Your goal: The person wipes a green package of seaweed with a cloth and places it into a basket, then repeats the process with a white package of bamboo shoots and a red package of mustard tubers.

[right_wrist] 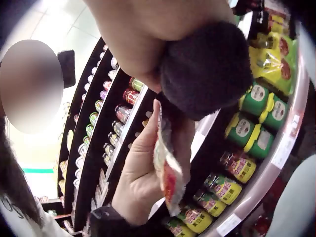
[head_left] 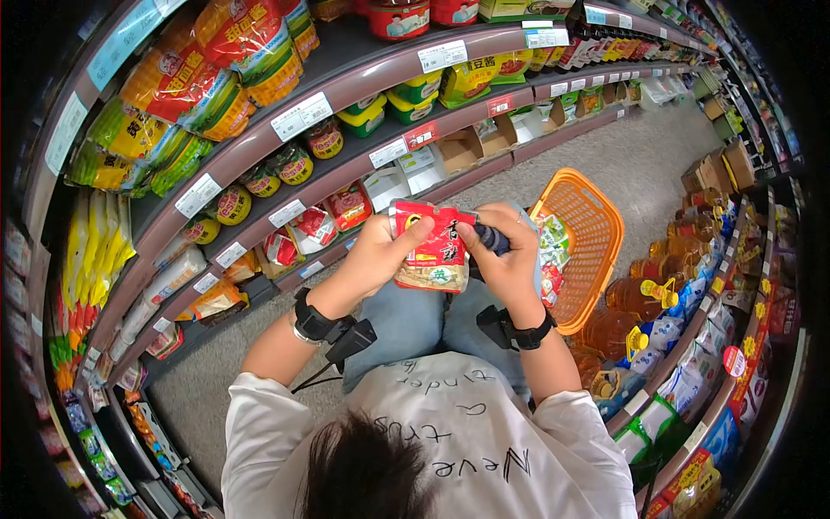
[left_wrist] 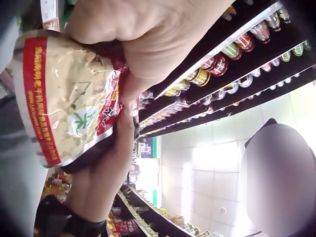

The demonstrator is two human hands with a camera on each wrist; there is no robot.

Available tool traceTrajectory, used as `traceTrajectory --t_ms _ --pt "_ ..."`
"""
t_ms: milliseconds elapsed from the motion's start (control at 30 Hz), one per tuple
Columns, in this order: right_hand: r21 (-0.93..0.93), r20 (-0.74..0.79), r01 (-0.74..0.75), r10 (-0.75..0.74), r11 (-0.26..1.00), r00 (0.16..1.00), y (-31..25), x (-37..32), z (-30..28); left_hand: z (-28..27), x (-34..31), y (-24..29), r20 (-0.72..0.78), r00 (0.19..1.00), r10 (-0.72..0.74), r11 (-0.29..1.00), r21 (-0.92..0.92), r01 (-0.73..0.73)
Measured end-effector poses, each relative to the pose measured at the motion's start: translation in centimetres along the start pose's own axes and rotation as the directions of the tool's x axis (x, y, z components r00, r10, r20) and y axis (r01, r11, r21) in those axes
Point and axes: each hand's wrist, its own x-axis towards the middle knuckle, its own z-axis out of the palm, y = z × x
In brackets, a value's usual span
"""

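A red packet [head_left: 430, 245] with a clear lower part showing pale food is held up in front of the lap in the head view. My left hand [head_left: 378, 253] grips its left side, thumb lying on the front. On the opposite edge, my right hand [head_left: 508, 253] pinches it, thumb also across the front. A dark fuzzy piece of cloth [right_wrist: 207, 71] bunches at the right hand's palm. The left wrist view shows the packet's clear, tan-filled face [left_wrist: 64, 108] up close, while the right wrist view catches the packet [right_wrist: 169, 173] edge-on.
An orange basket [head_left: 605, 246] holding several packets stands right of the knees. Store shelves [head_left: 363, 86] with jars, tubs and bags curve round the left and front. Large oil bottles [head_left: 644, 298] line the right side. Grey floor [head_left: 640, 147] runs ahead between the shelves.
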Motion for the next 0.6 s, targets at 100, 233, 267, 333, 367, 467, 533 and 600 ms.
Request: traceTrajectory --t_ms 100,233,267,333,367,467,533,600 --pt "0.003 -0.024 -0.002 0.002 1.0 1.0 -0.2 0.0 0.0 0.2 0.1 0.1 -0.001 1.0 0.026 0.999 0.044 -0.026" --pt "0.011 0.003 -0.061 0.061 0.998 0.998 -0.5 0.1 -0.1 0.3 -0.1 0.3 -0.022 1.0 -0.014 0.999 -0.042 0.013" --pt "0.008 0.031 -0.073 0.073 0.997 0.997 -0.4 0.0 -0.2 0.3 -0.2 0.3 -0.035 0.999 -0.027 0.998 -0.062 0.025" --pt "0.002 0.109 -0.107 0.106 0.994 0.988 -0.4 -0.2 -0.3 1.4 -0.3 1.4 -0.061 0.998 0.008 0.986 -0.165 -0.018" --pt "-0.003 0.16 -0.13 0.128 0.992 0.979 -0.6 -0.3 -0.4 1.8 -0.3 1.8 -0.075 0.997 0.023 0.975 -0.217 -0.039" --pt "0.069 0.223 -0.172 0.153 0.983 0.963 -0.3 -0.5 -0.4 0.5 -0.1 0.8 -0.008 1.0 -0.016 0.977 -0.211 0.014" --pt "0.1 0.216 -0.162 0.138 0.982 0.967 0.0 -0.5 -0.3 0.7 -0.3 0.9 -0.008 1.0 -0.008 0.984 -0.176 0.006" --pt "0.083 0.186 -0.125 0.108 0.989 0.977 0.3 -0.6 -0.4 0.7 -0.3 0.9 -0.001 1.0 0.007 0.995 -0.097 -0.007"
